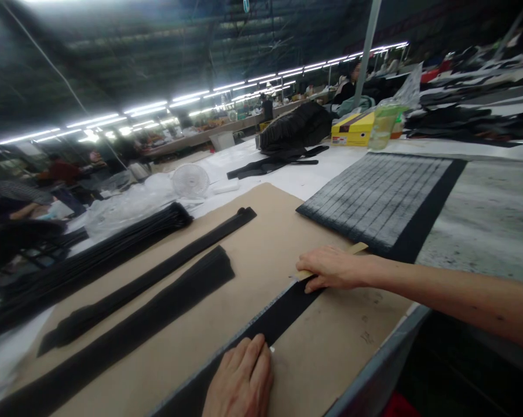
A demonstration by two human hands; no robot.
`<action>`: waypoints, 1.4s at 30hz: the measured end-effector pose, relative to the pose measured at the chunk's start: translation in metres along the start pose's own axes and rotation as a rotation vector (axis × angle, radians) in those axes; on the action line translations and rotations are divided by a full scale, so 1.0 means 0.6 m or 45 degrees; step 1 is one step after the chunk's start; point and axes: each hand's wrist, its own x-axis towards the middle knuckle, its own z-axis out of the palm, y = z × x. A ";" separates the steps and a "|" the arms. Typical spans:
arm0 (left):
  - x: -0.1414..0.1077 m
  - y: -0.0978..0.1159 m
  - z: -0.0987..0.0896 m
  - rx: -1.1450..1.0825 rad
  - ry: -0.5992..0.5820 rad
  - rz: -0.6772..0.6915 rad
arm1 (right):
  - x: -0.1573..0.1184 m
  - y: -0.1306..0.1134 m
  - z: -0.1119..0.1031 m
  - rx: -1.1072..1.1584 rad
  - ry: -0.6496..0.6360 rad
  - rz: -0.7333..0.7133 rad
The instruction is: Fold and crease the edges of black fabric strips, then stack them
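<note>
A long black strip of material [282, 315], with a pale line along its far edge, lies across the tan board [326, 336]. My left hand [240, 379] rests on this strip near the bottom of the view, fingers stretched out and pressing it flat. At the strip's far end, my right hand [333, 267] is closed around a flat, light wooden stick [359, 248], whose ends show on both sides of the hand. The right fingertips touch the strip.
Black strips [191, 281] and a thick black stack [126, 237] lie to the left. Ahead right are a grey-white sheet with dark lines [374, 194], a yellow box [352, 128] and a greenish plastic cup [383, 126]. A round fan [190, 180] sits beyond; people work farther off.
</note>
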 end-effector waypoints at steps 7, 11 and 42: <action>0.049 0.015 0.000 -0.084 -0.286 -0.143 | -0.011 0.027 0.009 0.077 0.007 0.071; 0.054 0.016 0.007 -0.049 -0.299 -0.144 | -0.011 0.032 0.011 0.125 0.006 0.062; 0.083 0.069 0.018 -0.103 -0.222 -0.402 | -0.079 -0.002 0.159 0.161 0.341 -0.372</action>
